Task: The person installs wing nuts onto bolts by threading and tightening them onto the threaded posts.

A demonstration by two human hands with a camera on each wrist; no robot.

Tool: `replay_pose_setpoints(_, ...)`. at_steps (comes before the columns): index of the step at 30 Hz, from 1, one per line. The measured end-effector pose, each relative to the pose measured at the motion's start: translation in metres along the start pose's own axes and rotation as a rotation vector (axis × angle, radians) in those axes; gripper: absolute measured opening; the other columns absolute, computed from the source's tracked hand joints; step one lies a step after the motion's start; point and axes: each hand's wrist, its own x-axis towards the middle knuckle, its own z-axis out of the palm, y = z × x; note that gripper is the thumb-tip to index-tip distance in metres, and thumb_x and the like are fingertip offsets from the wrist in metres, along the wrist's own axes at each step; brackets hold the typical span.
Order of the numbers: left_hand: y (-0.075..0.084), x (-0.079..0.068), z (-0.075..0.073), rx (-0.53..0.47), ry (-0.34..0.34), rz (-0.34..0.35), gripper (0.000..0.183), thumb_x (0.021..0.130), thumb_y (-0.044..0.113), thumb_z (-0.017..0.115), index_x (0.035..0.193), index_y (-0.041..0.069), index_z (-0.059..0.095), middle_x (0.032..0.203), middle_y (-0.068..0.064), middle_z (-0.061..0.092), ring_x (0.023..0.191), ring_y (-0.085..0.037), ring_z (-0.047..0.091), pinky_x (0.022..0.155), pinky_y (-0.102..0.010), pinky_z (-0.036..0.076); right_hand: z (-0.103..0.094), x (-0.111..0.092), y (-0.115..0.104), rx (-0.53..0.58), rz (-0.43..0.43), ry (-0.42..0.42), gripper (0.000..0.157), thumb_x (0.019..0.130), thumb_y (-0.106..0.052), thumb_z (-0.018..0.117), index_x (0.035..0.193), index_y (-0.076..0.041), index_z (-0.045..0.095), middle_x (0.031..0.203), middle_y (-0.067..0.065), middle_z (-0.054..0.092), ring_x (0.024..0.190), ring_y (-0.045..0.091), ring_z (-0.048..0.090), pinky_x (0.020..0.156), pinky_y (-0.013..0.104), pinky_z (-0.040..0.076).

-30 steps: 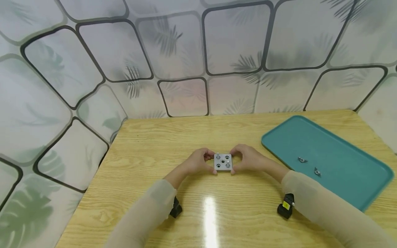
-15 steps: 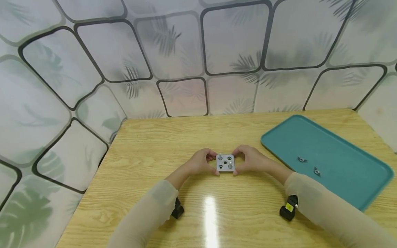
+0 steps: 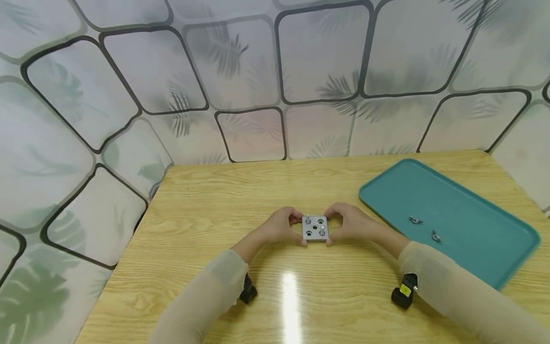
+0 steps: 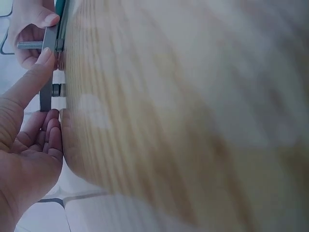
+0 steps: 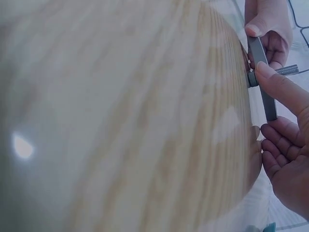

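Observation:
A square grey metal plate (image 3: 315,228) with several holes is held between both hands over the wooden table. Two threaded bolts stand up through opposite corners, one bolt (image 3: 322,231) at the near right. In the left wrist view, a bolt's threaded shank (image 4: 30,45) sticks out of the plate's upper face, and bolt heads (image 4: 57,90) show underneath, close to the tabletop. My left hand (image 3: 281,226) pinches the plate's left side, thumb at the near corner and fingers at the far one. My right hand (image 3: 349,223) pinches the right side the same way.
A teal tray (image 3: 468,205) lies on the right of the wooden table (image 3: 215,191), partly behind the right forearm. Two small metal wing nuts, a left one (image 3: 415,220) and a right one (image 3: 436,236), rest on it. A patterned curtain (image 3: 326,57) borders the table's back.
Both hands and the plate have shifted slightly to the right and nearer, the grip unchanged. The view has also drifted a little, while the wing nuts keep their places on the tray.

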Motion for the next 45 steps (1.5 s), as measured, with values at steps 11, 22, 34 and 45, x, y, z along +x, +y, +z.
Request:
replay_pose_setpoints(11,0.005,0.001,0.007,0.030,-0.006,0.020,0.066,0.060,0.018,0.090,0.115,0.004,0.056,0.106,-0.001,0.056,0.098,-0.014,0.051,0.091,-0.029,0.043,-0.004,-0.009,0.001,-0.035,0.004,0.003,0.063,0.060,-0.033,0.088,0.109,-0.003,0.062,0.110,0.009,0.063,0.108,0.028,0.055,0.094,0.048,0.041)
replay_pose_setpoints(22,0.009,0.002,0.015,0.048,-0.013,0.057,0.067,0.059,0.019,0.090,0.115,0.002,0.057,0.103,-0.001,0.056,0.094,-0.013,0.051,0.086,-0.025,0.044,-0.007,-0.020,0.003,-0.063,-0.005,0.010,0.061,0.061,-0.034,0.087,0.108,-0.004,0.063,0.108,0.008,0.063,0.107,0.028,0.055,0.094,0.048,0.041)
replay_pose_setpoints(34,0.012,0.004,0.022,0.065,-0.037,0.067,0.067,0.061,0.022,0.090,0.117,0.004,0.056,0.106,0.001,0.056,0.097,-0.011,0.050,0.089,-0.023,0.043,-0.012,-0.027,0.007,-0.090,-0.051,0.021,0.063,0.061,-0.033,0.088,0.107,0.001,0.062,0.107,0.012,0.064,0.104,0.031,0.056,0.091,0.049,0.043)
replay_pose_setpoints(45,0.012,0.007,0.027,0.073,-0.023,0.114,0.067,0.061,0.023,0.090,0.116,0.004,0.056,0.104,0.000,0.057,0.094,-0.011,0.051,0.087,-0.022,0.044,-0.014,-0.033,0.013,-0.077,-0.021,0.029,0.065,0.060,-0.034,0.088,0.110,0.000,0.062,0.109,0.010,0.064,0.107,0.030,0.056,0.093,0.049,0.043)
